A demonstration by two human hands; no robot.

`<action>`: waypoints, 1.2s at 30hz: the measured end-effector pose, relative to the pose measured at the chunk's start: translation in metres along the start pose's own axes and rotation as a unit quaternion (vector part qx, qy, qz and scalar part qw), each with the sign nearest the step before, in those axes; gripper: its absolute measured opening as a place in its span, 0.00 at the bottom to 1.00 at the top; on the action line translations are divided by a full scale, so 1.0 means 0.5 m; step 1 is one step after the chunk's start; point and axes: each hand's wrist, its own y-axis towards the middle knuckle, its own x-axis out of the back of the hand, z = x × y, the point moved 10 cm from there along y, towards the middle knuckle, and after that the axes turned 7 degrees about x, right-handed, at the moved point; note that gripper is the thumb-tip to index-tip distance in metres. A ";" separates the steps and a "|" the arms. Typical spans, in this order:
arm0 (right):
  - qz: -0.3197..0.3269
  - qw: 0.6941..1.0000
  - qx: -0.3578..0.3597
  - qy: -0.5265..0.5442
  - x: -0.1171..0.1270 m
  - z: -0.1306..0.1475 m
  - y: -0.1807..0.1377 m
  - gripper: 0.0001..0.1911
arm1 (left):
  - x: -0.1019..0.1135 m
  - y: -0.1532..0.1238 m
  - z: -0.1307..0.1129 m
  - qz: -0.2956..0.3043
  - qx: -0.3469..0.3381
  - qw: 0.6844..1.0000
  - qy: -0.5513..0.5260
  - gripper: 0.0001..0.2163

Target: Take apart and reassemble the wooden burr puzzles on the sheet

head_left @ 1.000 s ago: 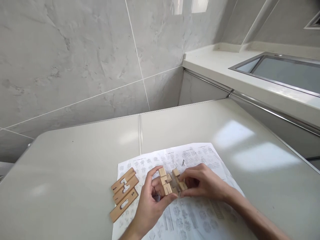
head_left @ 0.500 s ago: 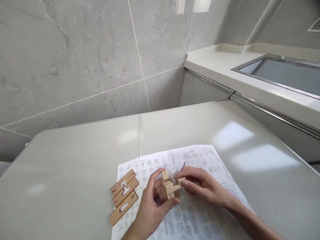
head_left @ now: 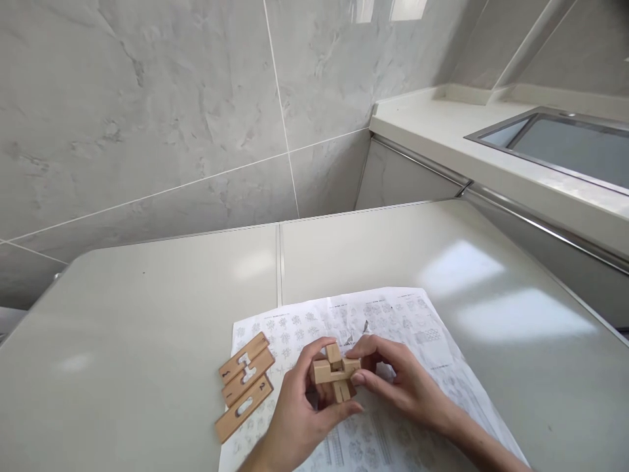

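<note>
A pale wooden burr puzzle (head_left: 337, 372), several notched sticks crossing one another, is held above the printed sheet. My left hand (head_left: 304, 400) is closed around it, with the index finger at its top and the thumb near its bottom. My right hand (head_left: 393, 377) pinches the right end of the crosswise stick between thumb and fingers. A notch shows in the middle of that stick, with a small dark gap behind it. The far side of the puzzle is hidden by my left fingers.
Three flat wooden pieces with cut-outs and numbers (head_left: 246, 387) lie left of my hands, partly on the paper sheet (head_left: 314, 314) covered in small diagrams. Beneath is a glossy white table (head_left: 162, 341). A counter (head_left: 422, 124) with a metal-framed inset stands at the right, against grey tiled walls.
The notched stick has moved left onto the puzzle and now lies crosswise over it. My right hand has followed it closer, and the puzzle has turned slightly in my left hand.
</note>
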 end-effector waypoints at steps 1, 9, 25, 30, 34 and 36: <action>-0.005 1.000 -0.001 -0.006 0.003 0.000 0.001 0.13 | 0.000 0.000 0.002 0.002 0.001 1.000 0.001 0.36; -0.020 1.000 -0.022 -0.008 0.006 -0.010 0.002 0.14 | 0.003 0.009 0.019 0.015 0.020 1.000 0.012 0.35; 0.012 0.994 0.004 -0.110 -0.004 -0.005 0.009 0.09 | 0.032 0.001 0.023 -0.055 0.026 0.994 -0.090 0.42; 0.103 0.950 0.149 -0.254 -0.056 0.037 -0.001 0.11 | 0.045 -0.002 0.020 -0.105 0.002 0.982 -0.157 0.41; 0.117 0.930 0.184 -0.297 -0.068 0.042 -0.006 0.20 | 0.042 0.000 0.015 -0.103 -0.018 0.983 -0.154 0.40; 0.110 0.927 0.192 -0.304 -0.064 0.046 -0.004 0.21 | 0.043 -0.001 0.013 -0.116 -0.019 0.981 -0.157 0.40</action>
